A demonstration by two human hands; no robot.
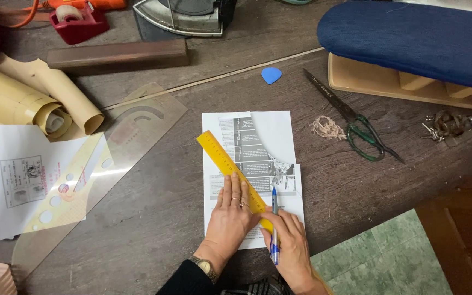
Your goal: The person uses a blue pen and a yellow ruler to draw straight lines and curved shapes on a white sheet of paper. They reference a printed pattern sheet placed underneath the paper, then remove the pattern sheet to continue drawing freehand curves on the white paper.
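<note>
Two hands work close together near the bottom of the view. The left hand lies flat and open, fingers spread, pressing down on a long yellow plastic ruler. The right hand is closed around a blue and white pen, and the pen tip touches the paper right beside the ruler's edge. A gold ring sits on one left finger, and a gold wristwatch is on the left wrist.

The ruler lies slanted across a white paper sheet with grey printed blocks on it. The sheet rests on the dark brown wooden counter, in the middle of the view.

To the right of the paper lies a small tuft of tan thread, and just beside it a pair of long dark scissors with green handles. Farther right is a little bunch of metal keys. Above the scissors sits a padded blue board on a wooden stand. A small blue chalk piece lies above the paper.

To the left lie a clear plastic curved ruler, a yellow see-through triangle with round holes, another white printed sheet, and rolled tan paper. At the top are a dark wooden block, a red tape holder, and a grey iron. Green tiles show at the bottom right.
</note>
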